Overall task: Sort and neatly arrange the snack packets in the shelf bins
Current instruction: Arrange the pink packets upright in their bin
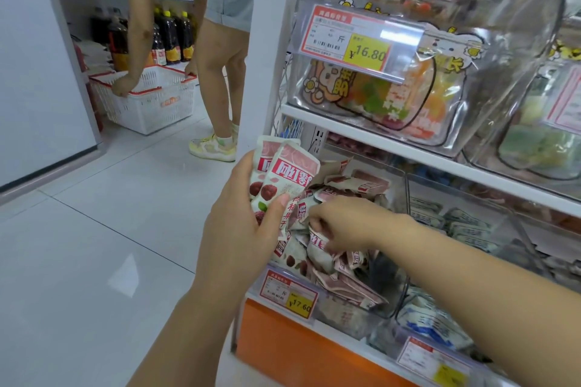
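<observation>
My left hand [242,217] grips a small stack of pink-and-white snack packets [284,171] with red fruit pictures, held upright at the left end of the lower shelf. My right hand [342,223] reaches into the clear bin [401,264] and pinches one packet [316,243] on top of the loose pile. Several more of the same packets [345,281] lie jumbled in that bin. A price tag reading 17.60 [290,294] hangs on its front.
To the right sits a bin of white-and-blue packets [430,322]. The shelf above carries clear bins of coloured sweets [377,94] behind a 16.80 tag. A person [201,9] bends over a white shopping basket [151,97] on the tiled floor at back left.
</observation>
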Demonstrator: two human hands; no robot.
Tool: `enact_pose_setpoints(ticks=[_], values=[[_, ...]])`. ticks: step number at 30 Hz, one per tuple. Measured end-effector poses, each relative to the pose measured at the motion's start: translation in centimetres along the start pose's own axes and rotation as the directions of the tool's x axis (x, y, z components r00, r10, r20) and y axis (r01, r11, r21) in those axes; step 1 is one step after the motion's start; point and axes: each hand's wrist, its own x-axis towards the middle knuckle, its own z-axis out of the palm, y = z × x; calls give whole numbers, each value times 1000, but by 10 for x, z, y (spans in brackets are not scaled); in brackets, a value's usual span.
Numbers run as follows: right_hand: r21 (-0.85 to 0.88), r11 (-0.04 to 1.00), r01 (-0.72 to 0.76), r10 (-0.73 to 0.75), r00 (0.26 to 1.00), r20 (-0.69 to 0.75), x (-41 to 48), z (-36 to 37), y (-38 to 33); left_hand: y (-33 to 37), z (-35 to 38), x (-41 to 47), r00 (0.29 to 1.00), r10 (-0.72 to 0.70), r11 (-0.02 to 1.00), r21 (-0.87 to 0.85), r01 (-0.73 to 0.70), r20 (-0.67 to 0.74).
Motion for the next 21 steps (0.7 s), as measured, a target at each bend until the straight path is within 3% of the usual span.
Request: enact_pose_setpoints(ticks=[7,11,14,18,21], values=[[-11,1000,-22,19,984,-178,-21,9,13,-2,-1,1,1000,2,1000,-9,-2,13],[240,971,-6,86,942,-325,-46,3,11,-4,0,1,999,-11,1000,-20,11,33],[390,921,7,205,842,-499,-73,0,14,-3,3,3,999,-1,1000,-13,2,34],[308,947,-96,283,704,-652,-93,9,26,0,8,2,1000,9,1000,-3,-9,30],[187,961,-204,277,726,-629,-83,16,35,3,12,1,999,19,1000,3,-19,35]])
